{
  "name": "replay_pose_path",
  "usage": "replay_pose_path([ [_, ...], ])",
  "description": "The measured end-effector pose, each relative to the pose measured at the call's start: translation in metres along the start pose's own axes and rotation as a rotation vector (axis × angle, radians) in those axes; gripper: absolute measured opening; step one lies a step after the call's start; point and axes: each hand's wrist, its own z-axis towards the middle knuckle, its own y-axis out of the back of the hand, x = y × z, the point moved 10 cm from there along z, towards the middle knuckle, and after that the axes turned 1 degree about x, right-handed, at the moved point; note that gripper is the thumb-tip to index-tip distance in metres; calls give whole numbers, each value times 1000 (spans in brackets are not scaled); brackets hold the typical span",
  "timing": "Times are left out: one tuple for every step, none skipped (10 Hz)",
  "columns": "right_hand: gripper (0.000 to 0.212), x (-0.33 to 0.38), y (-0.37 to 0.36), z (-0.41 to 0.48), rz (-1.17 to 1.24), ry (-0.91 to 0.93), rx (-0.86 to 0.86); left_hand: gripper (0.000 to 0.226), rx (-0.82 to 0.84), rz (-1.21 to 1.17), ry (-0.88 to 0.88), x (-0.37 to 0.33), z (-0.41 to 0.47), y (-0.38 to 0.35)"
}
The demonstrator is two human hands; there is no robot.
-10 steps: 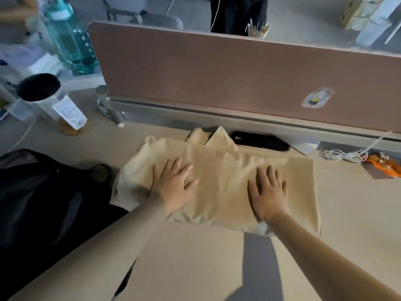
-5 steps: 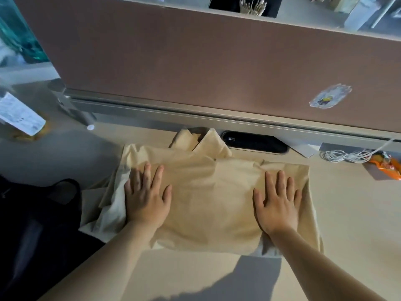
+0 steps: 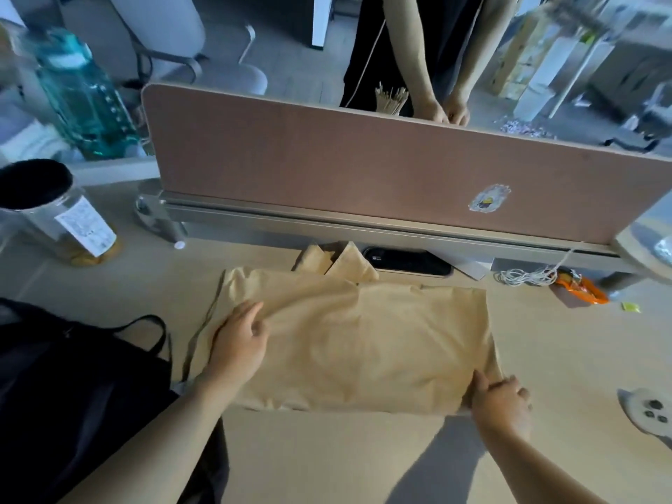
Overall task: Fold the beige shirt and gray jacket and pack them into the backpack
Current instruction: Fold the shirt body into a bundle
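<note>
Watching the beige shirt (image 3: 363, 343) lie flat on the surface (image 3: 327, 460), folded to a rough rectangle between the hands. Left hand (image 3: 238, 345) sits on the shirt's left side, fingers curled onto a raised fold of cloth; I read it as pinching that fold. Right hand (image 3: 503, 403) clamps the near right corner, thumb on top, fingers seemingly tucked under. The hands are well apart, one at each end of the garment. Backpack (image 3: 72, 387), black, slumps just left of the left hand, close to the shirt's loose left edge; I cannot tell whether its mouth is open. Gray jacket not in view.

Handling, my judgement: thin, soft, light cloth with no stiffness. It will sag and come unfolded if lifted from one point. It looks matte, so I expect it to drag on the surface rather than slide. Best hold is at edges and corners, all layers pinched together, one hand per end. Next fold probably calls for carrying one end across towards the other hand. Risk: the loose layer beside the left hand trailing out.
</note>
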Motion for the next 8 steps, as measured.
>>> replay_pose_path([
  [45,-29,-5,-14,350,-143,141,24,-203,-211,148,34,-26,46],
  [46,-30,-21,-23,704,-240,400,20,-70,-100,192,58,-33,44],
  [33,4,-1,-35,867,-117,469,25,7,-75,138,30,-32,40],
  [24,58,43,-61,950,98,448,20,158,-81,-28,-29,-34,26],
  [13,119,75,-109,993,328,395,51,446,31,-145,-64,-53,-19],
  [9,175,82,-185,875,604,365,79,627,168,-115,-57,-71,-51],
  [5,227,62,-277,688,1011,502,46,537,18,-167,-52,-80,-36],
  [36,245,2,-346,191,1343,682,38,449,-1195,458,22,-86,5],
])
